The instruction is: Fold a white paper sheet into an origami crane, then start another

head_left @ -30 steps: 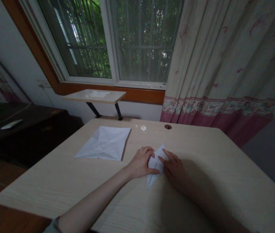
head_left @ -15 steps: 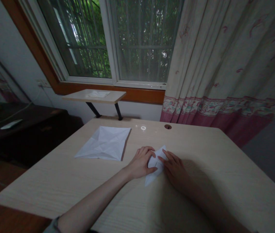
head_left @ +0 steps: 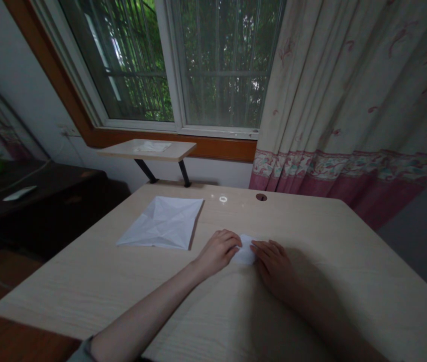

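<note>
A small folded piece of white paper (head_left: 244,252) lies on the light wooden table (head_left: 311,236), mostly covered by my hands. My left hand (head_left: 218,251) curls its fingers onto the paper's left side and pinches it. Opposite it, my right hand (head_left: 274,262) presses fingertips onto the paper's right edge. Only a small patch of the paper shows between the two hands. A larger creased white sheet (head_left: 163,222) lies flat on the table to the left, away from both hands.
A small shelf (head_left: 147,149) on black brackets stands behind the table under the window. A curtain (head_left: 349,100) hangs at the right. A dark cabinet (head_left: 28,196) stands at the left. A round cable hole (head_left: 261,197) sits near the table's far edge.
The long pointed shape of the folded paper has been folded down into a much smaller patch. Both hands have closed in over it.
</note>
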The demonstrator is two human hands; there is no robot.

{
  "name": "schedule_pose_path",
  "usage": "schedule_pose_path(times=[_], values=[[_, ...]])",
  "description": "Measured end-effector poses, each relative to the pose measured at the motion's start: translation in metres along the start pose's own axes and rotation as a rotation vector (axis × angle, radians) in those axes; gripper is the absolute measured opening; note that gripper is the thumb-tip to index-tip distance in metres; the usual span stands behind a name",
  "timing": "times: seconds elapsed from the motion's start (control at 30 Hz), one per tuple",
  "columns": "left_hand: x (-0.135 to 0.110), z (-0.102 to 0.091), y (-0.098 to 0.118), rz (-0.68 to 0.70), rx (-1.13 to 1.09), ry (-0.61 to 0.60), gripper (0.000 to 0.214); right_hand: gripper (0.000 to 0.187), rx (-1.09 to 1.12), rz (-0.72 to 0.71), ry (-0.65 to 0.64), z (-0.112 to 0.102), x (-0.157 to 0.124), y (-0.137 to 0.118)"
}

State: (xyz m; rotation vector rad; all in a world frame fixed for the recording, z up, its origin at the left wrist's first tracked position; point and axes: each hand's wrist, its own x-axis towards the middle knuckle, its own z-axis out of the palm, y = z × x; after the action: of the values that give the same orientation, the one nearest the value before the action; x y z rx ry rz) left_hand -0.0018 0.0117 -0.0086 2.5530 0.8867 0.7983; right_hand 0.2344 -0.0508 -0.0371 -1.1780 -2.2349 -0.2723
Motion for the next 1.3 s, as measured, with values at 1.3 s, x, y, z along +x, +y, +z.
schedule_pose_path(times=[1.3], values=[[-0.001,0.0,0.007,0.058,-0.177,-0.074,0.01,0.019,0.129,0.088,0.0,-0.011,0.008,-0.008]])
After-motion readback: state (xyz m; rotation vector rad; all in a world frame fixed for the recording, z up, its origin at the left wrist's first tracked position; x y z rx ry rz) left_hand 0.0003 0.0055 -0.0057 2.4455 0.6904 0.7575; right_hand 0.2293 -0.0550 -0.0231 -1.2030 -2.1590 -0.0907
